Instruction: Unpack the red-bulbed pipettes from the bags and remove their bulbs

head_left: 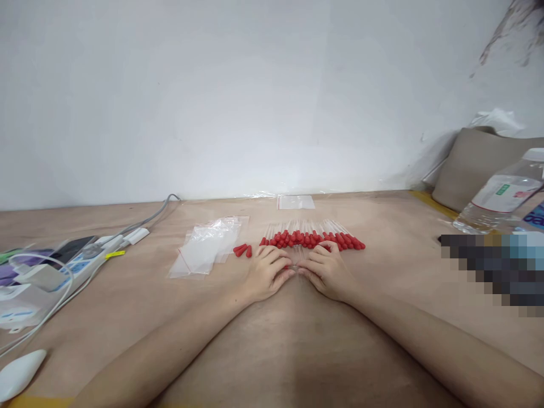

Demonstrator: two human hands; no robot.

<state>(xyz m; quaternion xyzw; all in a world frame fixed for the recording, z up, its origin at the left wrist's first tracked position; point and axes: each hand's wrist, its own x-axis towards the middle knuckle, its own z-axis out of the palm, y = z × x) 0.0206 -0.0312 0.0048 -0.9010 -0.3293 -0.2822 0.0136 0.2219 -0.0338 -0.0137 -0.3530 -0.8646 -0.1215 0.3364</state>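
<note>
Left hand (pixel 271 273) and right hand (pixel 325 272) curl nearly together, centre-frame; whether they grip the partly hidden clear tubes (pixel 299 253), I cannot tell.

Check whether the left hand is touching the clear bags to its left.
Apart: the head view shows bare tabletop and loose red pieces between the left hand and the clear bags.

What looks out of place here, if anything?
A few red rubber bulbs lie left of the red-bulbed droppers, apart from them, with no tubes visible. Dark streaks mark the wall at upper right.
</note>
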